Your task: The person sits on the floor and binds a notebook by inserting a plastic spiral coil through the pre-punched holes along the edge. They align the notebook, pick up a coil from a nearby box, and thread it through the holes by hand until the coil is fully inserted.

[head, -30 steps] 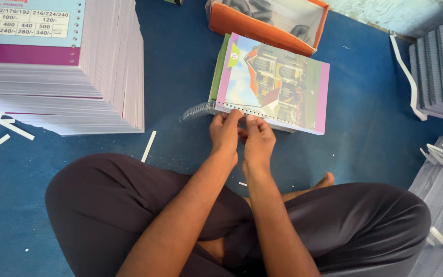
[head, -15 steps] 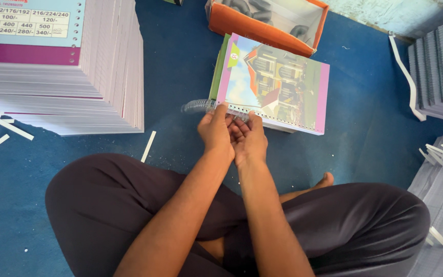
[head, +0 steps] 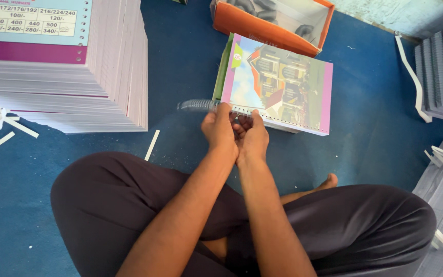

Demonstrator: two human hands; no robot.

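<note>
Both hands' grip (head: 237, 131) on spiral coil (head: 197, 105) at notebook (head: 278, 84) edge

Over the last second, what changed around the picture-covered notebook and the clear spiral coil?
Both hands, left and right, stayed at the punched edge of the picture-covered notebook, fingers shifting slightly on the clear spiral coil, which sticks out left. Notebook, orange box and paper stack unmoved.

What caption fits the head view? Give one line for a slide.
Both hands, left hand and right hand, work a clear spiral coil along a colourful punched notebook.
</note>
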